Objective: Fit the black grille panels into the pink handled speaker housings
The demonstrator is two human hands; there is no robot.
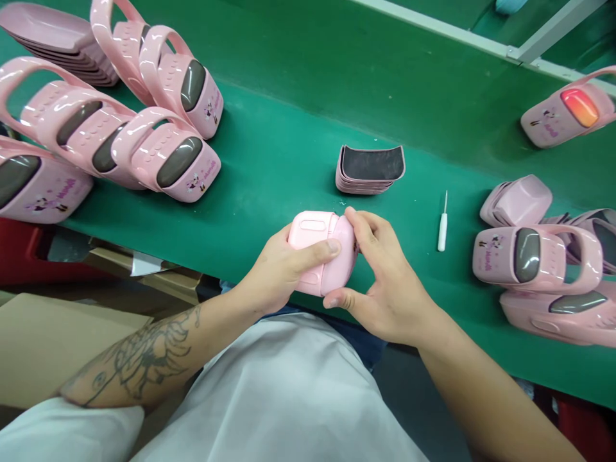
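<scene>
A pink plastic housing (312,256) is held between both hands above the front edge of the green table. My left hand (276,273) is closed around its left side, the thumb lying across the top face. My right hand (389,282) curves round its right end, fingertips at the upper corner and thumb at the lower edge. A seam runs between the main body and the rounded end piece. The underside and most of the right end are hidden. Beyond the hands stands a stack of pink curved covers (368,167) with a dark inner face on top.
A white-handled screwdriver (443,231) lies to the right. Pink handled units with dark windows (180,160) crowd the left, beside stacked pink trays (52,29). More units (500,253) and loose shells (522,199) sit right; one unit (548,122) glows orange. Cardboard (62,346) is below left.
</scene>
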